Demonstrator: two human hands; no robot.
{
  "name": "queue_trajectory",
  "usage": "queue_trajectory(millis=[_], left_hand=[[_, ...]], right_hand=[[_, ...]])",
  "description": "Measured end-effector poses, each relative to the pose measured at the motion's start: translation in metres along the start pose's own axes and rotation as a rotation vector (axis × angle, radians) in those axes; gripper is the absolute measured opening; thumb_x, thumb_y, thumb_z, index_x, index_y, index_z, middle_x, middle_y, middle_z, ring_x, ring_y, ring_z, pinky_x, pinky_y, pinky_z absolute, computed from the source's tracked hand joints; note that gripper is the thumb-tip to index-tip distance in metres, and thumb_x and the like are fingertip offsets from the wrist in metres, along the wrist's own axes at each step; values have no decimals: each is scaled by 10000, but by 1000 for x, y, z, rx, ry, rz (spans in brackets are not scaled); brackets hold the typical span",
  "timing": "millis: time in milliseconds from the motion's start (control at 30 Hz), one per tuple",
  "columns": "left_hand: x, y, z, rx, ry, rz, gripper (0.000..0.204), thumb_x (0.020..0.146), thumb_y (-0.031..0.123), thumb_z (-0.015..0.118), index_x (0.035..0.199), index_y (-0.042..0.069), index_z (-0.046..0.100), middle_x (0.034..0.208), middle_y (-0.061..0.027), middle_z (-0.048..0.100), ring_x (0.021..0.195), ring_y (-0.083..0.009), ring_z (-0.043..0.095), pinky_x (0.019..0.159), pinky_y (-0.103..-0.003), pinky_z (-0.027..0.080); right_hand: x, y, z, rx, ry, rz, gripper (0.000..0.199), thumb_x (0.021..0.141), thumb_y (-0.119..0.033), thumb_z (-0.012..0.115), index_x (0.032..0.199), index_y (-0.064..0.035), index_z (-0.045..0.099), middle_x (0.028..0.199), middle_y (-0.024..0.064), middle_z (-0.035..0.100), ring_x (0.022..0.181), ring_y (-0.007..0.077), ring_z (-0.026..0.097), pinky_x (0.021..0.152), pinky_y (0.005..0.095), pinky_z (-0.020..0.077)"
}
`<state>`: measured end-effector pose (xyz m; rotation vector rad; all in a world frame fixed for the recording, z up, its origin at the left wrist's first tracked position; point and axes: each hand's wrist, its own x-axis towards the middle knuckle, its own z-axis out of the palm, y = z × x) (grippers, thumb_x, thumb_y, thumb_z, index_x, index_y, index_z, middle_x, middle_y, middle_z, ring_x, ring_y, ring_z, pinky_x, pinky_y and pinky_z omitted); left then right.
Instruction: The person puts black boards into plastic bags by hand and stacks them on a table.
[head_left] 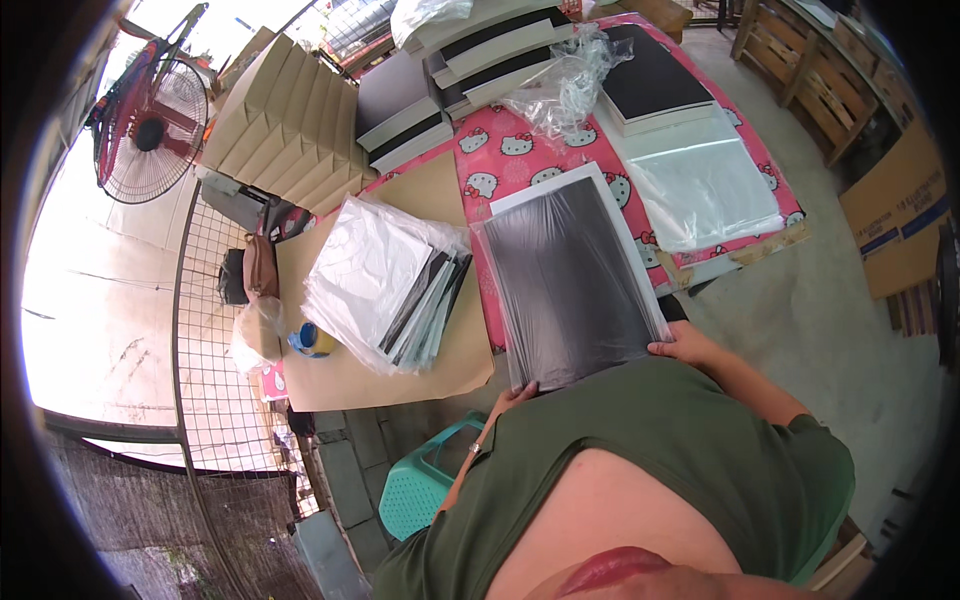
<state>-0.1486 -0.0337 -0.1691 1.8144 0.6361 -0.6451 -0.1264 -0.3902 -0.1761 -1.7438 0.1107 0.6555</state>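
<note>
A black board in a clear plastic sleeve [568, 285] lies at the table's near edge, just in front of my body. Beneath it, a white board [606, 190] shows along the far and right sides. My left hand [515, 396] is closed on the sleeved board's near left corner. At the near right corner my right hand [688, 346] grips it too, thumb on top. To the left rests a pile of plastic-sleeved boards [375, 280], white and black, on brown paper [455, 370].
Clear plastic sleeves [710, 190] and a stack of black boards [655, 75] lie at right. Crumpled plastic [570, 85] sits behind. Brown paper packs [280, 125] and more board stacks [400, 100] stand at far left. A roll of tape [312, 341] and a green stool [415, 495] are nearer.
</note>
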Motion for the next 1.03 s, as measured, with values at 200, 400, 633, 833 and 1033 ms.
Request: queue_trajectory(millis=[200,400,633,833,1033], left_hand=[[-22,85,-56,-301,-29,383,225,926,221,477,820,26,513,636,-103,595,429,-134,516,419,-245,417],[46,89,-141,-798,288,652,178,940,192,439,827,55,441,607,-111,572,469,-162,523,501,-277,456],[100,61,-219,-1071,457,548,159,941,179,431,821,75,440,596,-44,504,442,-137,445,545,-314,485],[112,45,-231,-389,761,161,319,909,331,469,1010,29,468,674,-84,551,499,-179,509,444,-346,477],[98,53,-203,301,932,157,805,808,594,491,1340,22,298,1088,-264,572,940,-341,611,809,-457,481]], right_hand=[[39,-87,18,187,-238,1,367,850,-175,597,1137,-43,412,677,51,591,475,59,451,420,207,363],[164,-186,82,74,-127,-389,264,836,-145,601,1028,-22,468,724,34,532,573,92,461,520,242,389],[208,-214,104,-25,-181,-541,325,802,-84,606,1110,-43,510,848,59,575,746,148,545,687,285,454],[205,-121,-28,-561,674,-915,273,727,-223,650,953,-77,601,1051,121,568,1046,292,497,919,426,372],[122,-14,-163,-841,689,112,870,707,-658,551,1374,-157,303,1441,148,220,1304,378,225,1002,561,238]])
